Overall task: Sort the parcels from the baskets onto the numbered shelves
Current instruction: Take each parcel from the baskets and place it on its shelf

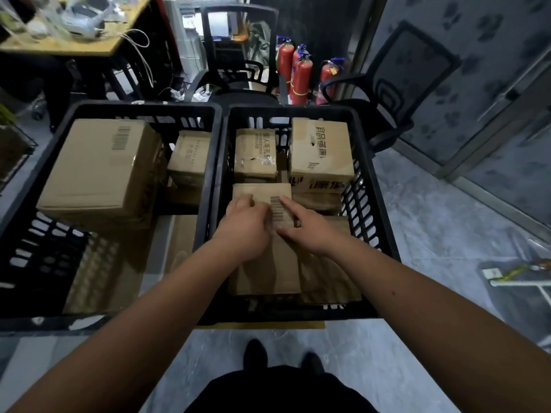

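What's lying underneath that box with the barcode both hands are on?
The barcode box in the right basket rests on more brown cardboard parcels, which show past its right edge. Anything directly beneath it, and the basket floor there, is covered.

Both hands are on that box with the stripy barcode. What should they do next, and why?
Probably curl the fingers round the barcode box and lift it out of the right basket. Both the left hand and right hand rest on its top, and it lies above the other parcels, so nothing blocks it.
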A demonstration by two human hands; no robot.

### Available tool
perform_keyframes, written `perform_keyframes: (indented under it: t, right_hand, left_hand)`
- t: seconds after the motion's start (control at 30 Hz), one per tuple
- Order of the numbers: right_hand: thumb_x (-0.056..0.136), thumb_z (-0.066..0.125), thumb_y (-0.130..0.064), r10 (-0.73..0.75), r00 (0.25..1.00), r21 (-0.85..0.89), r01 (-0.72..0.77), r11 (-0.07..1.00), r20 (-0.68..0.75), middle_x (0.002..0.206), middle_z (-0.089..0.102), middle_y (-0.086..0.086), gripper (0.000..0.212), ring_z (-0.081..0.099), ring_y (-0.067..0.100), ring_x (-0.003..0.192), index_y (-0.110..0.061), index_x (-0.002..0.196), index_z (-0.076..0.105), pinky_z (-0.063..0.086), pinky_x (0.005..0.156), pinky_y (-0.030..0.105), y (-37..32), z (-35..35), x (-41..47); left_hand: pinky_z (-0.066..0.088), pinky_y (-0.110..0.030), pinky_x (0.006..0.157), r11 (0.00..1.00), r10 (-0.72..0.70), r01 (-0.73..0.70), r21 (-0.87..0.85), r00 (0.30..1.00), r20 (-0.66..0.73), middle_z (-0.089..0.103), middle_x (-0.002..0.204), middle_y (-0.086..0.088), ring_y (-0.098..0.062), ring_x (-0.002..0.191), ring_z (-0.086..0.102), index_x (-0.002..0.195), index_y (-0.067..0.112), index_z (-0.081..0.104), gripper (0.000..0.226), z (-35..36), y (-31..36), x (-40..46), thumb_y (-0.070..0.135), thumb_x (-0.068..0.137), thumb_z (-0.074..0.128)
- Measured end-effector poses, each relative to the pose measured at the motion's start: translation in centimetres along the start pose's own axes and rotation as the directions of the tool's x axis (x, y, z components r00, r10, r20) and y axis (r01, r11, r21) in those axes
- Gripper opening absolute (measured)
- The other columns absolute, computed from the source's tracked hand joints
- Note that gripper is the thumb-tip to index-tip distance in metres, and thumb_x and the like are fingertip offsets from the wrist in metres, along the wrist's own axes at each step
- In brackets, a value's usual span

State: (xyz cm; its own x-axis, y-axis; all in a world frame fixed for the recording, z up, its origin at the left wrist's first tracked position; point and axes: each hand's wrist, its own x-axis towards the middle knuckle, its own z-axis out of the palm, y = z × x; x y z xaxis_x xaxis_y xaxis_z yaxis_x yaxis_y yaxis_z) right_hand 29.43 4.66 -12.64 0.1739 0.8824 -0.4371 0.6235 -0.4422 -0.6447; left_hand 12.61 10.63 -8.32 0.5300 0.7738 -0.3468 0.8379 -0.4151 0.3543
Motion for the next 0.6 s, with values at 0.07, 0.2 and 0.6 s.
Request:
perform_keyframes:
  t: [0.07,0.2,0.6]
  right_hand:
    - [0.099,0.067,-0.045,-0.016,0.999,0.044,0.015,0.999,0.033,0.157,0.05,0.002,0.079,0.055,0.022,0.134,-0.051,0.162,0.018,0.045,0.111,0.033,0.2,-0.2,0.2]
    - [0.103,0.065,-0.035,-0.044,0.998,0.145,0.036,0.989,0.049,0.161,0.046,-0.002,0.078,0.049,0.021,0.141,-0.048,0.163,0.017,0.041,0.116,0.036,0.4,-0.3,0.0]
    - [0.105,0.061,-0.018,-0.051,0.998,0.438,0.06,0.897,-0.032,0.161,0.043,-0.006,0.081,0.045,0.008,0.127,-0.042,0.166,0.013,0.041,0.098,0.027,0.1,-0.6,-2.0]
  left_hand:
    - [0.027,-0.047,0.124,0.995,-0.061,0.06,-0.083,0.998,-0.009,0.017,0.17,-0.009,-0.033,0.156,0.016,0.156,0.029,0.043,0.056,0.2,0.0,-0.4,0.032,0.102,0.058]
    - [0.032,-0.046,0.122,0.954,-0.171,0.161,-0.253,0.985,-0.019,0.004,0.173,-0.007,-0.034,0.155,0.025,0.159,0.027,0.039,0.059,0.7,0.1,-1.7,0.03,0.103,0.059]
    - [0.044,-0.04,0.108,0.825,-0.268,0.187,-0.534,0.96,-0.078,0.033,0.163,-0.007,-0.028,0.139,0.048,0.161,0.027,0.033,0.065,0.2,1.6,-4.2,0.034,0.103,0.062]
